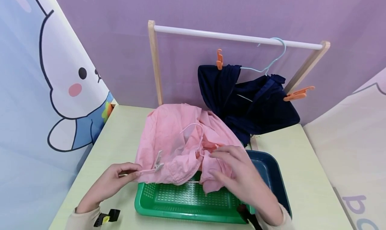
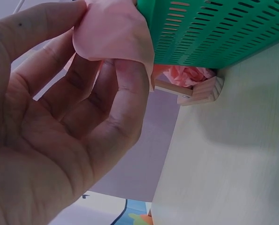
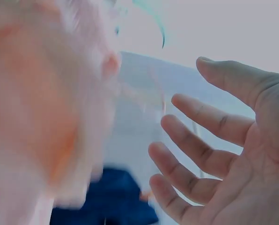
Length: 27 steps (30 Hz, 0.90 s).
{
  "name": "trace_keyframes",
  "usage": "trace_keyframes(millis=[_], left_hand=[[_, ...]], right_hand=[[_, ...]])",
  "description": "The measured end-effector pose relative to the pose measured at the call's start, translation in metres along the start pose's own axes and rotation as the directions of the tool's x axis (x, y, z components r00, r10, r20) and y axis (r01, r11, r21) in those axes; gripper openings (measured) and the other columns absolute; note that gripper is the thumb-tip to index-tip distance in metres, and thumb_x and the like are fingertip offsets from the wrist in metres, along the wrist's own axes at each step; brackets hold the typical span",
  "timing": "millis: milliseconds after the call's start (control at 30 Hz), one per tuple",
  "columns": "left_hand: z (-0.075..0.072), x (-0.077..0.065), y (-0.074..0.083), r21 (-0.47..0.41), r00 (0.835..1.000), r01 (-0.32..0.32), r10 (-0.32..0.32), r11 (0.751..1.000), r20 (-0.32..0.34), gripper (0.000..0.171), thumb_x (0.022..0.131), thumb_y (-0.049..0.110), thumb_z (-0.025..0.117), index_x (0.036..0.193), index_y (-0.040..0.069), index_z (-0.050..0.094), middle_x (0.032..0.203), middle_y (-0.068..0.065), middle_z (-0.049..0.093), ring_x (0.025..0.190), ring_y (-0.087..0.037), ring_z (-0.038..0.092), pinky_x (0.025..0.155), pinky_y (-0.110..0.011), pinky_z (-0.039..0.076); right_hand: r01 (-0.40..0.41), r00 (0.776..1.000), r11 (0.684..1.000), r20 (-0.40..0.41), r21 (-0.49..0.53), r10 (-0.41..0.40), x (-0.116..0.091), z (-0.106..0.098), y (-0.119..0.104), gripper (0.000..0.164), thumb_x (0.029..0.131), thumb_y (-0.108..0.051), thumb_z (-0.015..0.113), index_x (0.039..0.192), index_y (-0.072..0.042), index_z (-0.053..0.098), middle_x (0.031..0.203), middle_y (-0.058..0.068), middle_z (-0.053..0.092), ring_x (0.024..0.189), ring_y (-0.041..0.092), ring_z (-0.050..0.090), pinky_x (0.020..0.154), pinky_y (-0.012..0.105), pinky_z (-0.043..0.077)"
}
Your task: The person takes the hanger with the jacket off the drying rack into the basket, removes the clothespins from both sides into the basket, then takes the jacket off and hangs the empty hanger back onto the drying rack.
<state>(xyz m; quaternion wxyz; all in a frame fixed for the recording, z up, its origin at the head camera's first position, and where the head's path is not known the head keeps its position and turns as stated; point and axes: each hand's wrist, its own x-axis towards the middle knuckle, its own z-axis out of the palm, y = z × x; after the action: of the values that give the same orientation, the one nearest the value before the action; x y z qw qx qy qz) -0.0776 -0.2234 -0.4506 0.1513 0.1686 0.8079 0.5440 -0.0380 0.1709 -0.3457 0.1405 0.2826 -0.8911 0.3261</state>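
Note:
A pink zip jacket [image 1: 169, 133] lies partly over the green basket [image 1: 193, 215]. A pale pink clothes hanger [image 1: 201, 136] sits in the jacket, its hook lying over the cloth. A light grey clip [image 1: 158, 161] is on the hanger's left part. With thumb and fingertips my left hand [image 1: 116, 179] pinches the jacket's left edge beside the hanger's end; pink cloth [image 2: 113, 33] shows between them in the left wrist view. My right hand [image 1: 241, 173] is over the jacket's right part, its fingers [image 3: 200, 150] spread and apart from the blurred cloth in the right wrist view.
Behind stands a wooden rack with a white rail [image 1: 211, 33]. A navy garment [image 1: 259, 102] hangs there on a light blue hanger [image 1: 278, 57], with orange clips [image 1: 297, 94] at its sides. A dark blue tray [image 1: 268, 166] stands right of the green basket.

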Motion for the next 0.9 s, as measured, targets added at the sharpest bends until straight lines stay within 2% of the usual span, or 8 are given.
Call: trace_keyframes(millis=[133, 333, 533, 733, 900], left_hand=[[-0.001, 0.0, 0.0, 0.022, 1.0, -0.012, 0.012, 1.0, 0.001, 0.016, 0.099, 0.015, 0.065, 0.111, 0.008, 0.074, 0.111, -0.005, 0.07, 0.097, -0.011, 0.065, 0.079, -0.028, 0.057], [0.0, 0.001, -0.005, 0.023, 1.0, -0.007, 0.007, 1.0, 0.006, 0.014, 0.099, 0.016, 0.066, 0.109, 0.011, 0.074, 0.111, -0.004, 0.071, 0.096, -0.012, 0.066, 0.079, -0.029, 0.058], [-0.001, 0.002, -0.007, 0.014, 1.0, -0.014, 0.014, 1.0, 0.016, 0.015, 0.099, 0.015, 0.066, 0.11, 0.01, 0.074, 0.11, -0.006, 0.071, 0.095, -0.013, 0.067, 0.079, -0.03, 0.058], [-0.001, 0.002, -0.006, -0.004, 1.0, -0.004, 0.004, 1.0, 0.025, 0.015, 0.099, 0.016, 0.065, 0.11, 0.009, 0.074, 0.111, -0.008, 0.07, 0.095, -0.014, 0.067, 0.078, -0.031, 0.059], [0.0, 0.001, -0.006, -0.015, 1.0, 0.001, -0.001, 1.0, 0.029, 0.015, 0.099, 0.016, 0.065, 0.11, 0.009, 0.074, 0.112, -0.008, 0.07, 0.095, -0.015, 0.068, 0.079, -0.032, 0.059]], right_hand=[[0.045, 0.997, 0.998, 0.054, 0.036, -0.047, 0.022, 0.021, -0.017, 0.037, 0.087, -0.022, 0.08, 0.122, -0.015, 0.069, 0.132, -0.001, 0.055, 0.125, 0.018, 0.047, 0.105, 0.035, 0.039], [0.053, 0.987, 0.998, 0.152, 0.038, -0.058, 0.047, 0.049, -0.029, 0.043, 0.091, -0.028, 0.077, 0.129, -0.015, 0.064, 0.132, 0.0, 0.053, 0.126, 0.015, 0.045, 0.104, 0.036, 0.042], [0.092, 0.966, 0.995, 0.245, -0.033, -0.081, 0.074, 0.07, -0.036, 0.052, 0.089, -0.028, 0.077, 0.135, -0.012, 0.059, 0.13, 0.004, 0.053, 0.119, 0.021, 0.049, 0.095, 0.034, 0.047], [0.069, 0.931, 0.993, 0.365, -0.097, -0.029, 0.093, 0.08, -0.039, 0.052, 0.085, -0.034, 0.082, 0.13, -0.017, 0.062, 0.127, 0.003, 0.055, 0.112, 0.02, 0.05, 0.083, 0.031, 0.05], [0.058, 0.896, 0.991, 0.444, -0.124, 0.003, 0.099, 0.087, -0.037, 0.044, 0.085, -0.036, 0.082, 0.122, -0.018, 0.065, 0.122, 0.002, 0.056, 0.108, 0.02, 0.051, 0.085, 0.03, 0.046]])
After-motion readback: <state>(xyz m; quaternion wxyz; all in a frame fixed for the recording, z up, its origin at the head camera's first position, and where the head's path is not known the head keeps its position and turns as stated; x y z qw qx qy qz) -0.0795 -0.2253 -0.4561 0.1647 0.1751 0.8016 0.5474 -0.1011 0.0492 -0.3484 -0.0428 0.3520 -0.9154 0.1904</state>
